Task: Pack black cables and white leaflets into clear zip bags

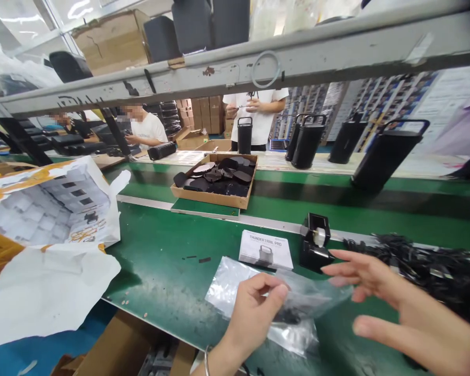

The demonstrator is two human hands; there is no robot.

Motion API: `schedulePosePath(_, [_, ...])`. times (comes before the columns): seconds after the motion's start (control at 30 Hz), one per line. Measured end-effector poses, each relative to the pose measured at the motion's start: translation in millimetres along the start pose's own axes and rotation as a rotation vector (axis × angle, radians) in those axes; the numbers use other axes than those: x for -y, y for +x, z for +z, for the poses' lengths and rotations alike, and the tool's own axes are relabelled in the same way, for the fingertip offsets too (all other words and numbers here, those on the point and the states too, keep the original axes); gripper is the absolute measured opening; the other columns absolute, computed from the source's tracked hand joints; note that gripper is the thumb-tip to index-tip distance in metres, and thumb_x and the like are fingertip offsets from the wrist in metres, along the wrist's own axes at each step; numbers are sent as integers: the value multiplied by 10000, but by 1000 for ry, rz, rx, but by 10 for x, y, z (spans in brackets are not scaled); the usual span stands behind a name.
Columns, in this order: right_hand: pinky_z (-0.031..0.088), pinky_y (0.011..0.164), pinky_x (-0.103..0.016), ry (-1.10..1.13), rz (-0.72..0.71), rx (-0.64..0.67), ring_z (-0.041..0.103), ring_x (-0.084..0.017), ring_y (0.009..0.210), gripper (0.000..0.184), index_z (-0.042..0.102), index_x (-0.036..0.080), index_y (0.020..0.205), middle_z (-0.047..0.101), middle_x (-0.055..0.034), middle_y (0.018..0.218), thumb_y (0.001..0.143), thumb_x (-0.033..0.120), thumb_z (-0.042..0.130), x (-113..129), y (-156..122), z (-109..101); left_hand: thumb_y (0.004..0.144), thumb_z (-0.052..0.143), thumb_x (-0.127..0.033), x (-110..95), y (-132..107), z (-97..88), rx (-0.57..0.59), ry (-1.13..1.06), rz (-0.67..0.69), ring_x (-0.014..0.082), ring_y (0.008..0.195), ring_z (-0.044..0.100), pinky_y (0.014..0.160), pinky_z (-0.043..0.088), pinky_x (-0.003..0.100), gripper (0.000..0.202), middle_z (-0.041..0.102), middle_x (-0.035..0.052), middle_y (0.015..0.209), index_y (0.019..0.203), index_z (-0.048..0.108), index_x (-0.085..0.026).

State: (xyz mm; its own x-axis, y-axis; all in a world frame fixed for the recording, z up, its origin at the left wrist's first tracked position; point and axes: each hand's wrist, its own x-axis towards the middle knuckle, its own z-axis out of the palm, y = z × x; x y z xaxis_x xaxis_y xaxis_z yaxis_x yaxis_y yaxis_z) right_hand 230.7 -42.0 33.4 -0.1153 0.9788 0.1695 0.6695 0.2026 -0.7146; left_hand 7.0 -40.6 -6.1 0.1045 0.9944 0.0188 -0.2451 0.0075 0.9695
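My left hand [256, 308] pinches a clear plastic bag [317, 292] near its left edge, thumb against the fingers. A dark item shows through the bag's lower part, too blurred to name. Under it, more clear bags [227, 282] lie on the green bench. To the right, my right hand [372, 287] has its fingers apart, beside the bag's right end, with nothing visible in it. Just beyond the bags lies a stack of white leaflets [264, 248] printed "THUNDERTRAIL PRO". A black tape dispenser [315, 243] stands beyond my right fingertips.
Bundled black cables [419, 266] are heaped at the right. A shallow cardboard box [211, 198] holds dark flat pieces. Black speakers with handles [387, 154] stand along the back. An opened white package [50, 292] is at the left. A shelf beam [227, 68] crosses overhead. People are beyond.
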Motion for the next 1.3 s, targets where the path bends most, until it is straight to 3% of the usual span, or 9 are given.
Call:
schedulePosePath(0.13, [528, 729, -310, 131, 95, 183, 646, -224, 783, 248, 692, 251, 939, 715, -22, 867, 748, 394, 627, -14, 72, 334, 728, 695, -382, 54, 37, -24, -99, 71, 26, 161, 676, 595, 650, 468, 255, 236, 681, 37, 708, 751, 684, -148])
schedulePosePath(0.2, [517, 764, -316, 185, 97, 194, 657, -238, 807, 316, 724, 228, 795, 726, -35, 816, 831, 468, 521, 16, 96, 408, 714, 703, -334, 46, 60, -50, -127, 124, 33, 180, 697, 626, 669, 491, 270, 183, 705, 48, 726, 740, 690, -153])
schedulePosePath(0.4, [525, 827, -324, 228, -8, 171, 665, -250, 931, 283, 752, 261, 958, 735, -51, 997, 844, 394, 530, -64, 119, 384, 760, 678, -347, -47, 117, -252, 2, 183, 8, 212, 798, 659, 747, 501, 307, 194, 730, 82, 830, 811, 702, -162])
schedulePosePath(0.57, [542, 798, -353, 207, -157, 127, 675, -234, 897, 288, 751, 282, 947, 738, -48, 968, 849, 250, 482, -165, 130, 411, 747, 593, -623, -100, 155, -288, 51, -72, -60, 252, 963, 635, 863, 460, 364, 588, 667, 125, 1064, 1141, 556, -188])
schedulePosePath(0.77, [541, 714, -321, 173, -323, 94, 663, -208, 859, 314, 743, 295, 824, 724, -35, 921, 849, 175, 454, -189, 113, 429, 744, 665, -472, 73, 154, -114, 36, 418, -136, 170, 670, 561, 630, 431, 253, 312, 617, 15, 670, 711, 636, -163])
schedulePosePath(0.9, [517, 628, -310, 93, -23, -186, 641, -209, 805, 270, 619, 260, 1074, 671, -61, 990, 872, 334, 456, -346, 165, 489, 796, 603, -471, 178, 153, -119, -21, 395, -86, 133, 587, 507, 562, 394, 220, 328, 533, -26, 598, 662, 583, -172])
schedulePosePath(0.97, [496, 584, -343, 25, 207, -338, 613, -213, 704, 483, 498, 191, 1208, 627, -101, 1002, 821, 481, 511, -489, 272, 518, 795, 596, -500, 202, 158, -140, -26, 354, -94, 126, 572, 501, 542, 390, 213, 347, 525, -29, 602, 684, 576, -172])
schedulePosePath(1.13, [471, 702, -361, 56, 180, -174, 583, -199, 706, 375, 633, 191, 927, 609, -66, 931, 735, 507, 573, -824, 535, 427, 783, 595, -550, 309, 167, -134, -89, 259, -104, 152, 640, 546, 592, 427, 238, 387, 585, 7, 680, 792, 583, -163])
schedulePosePath(1.3, [445, 542, -326, 140, 233, -77, 508, -163, 518, 371, 684, 215, 897, 603, 4, 671, 700, 520, 609, -875, 517, 170, 750, 626, -562, 389, 158, -71, -133, 219, -89, 144, 615, 521, 572, 415, 229, 402, 574, 3, 649, 738, 591, -162])
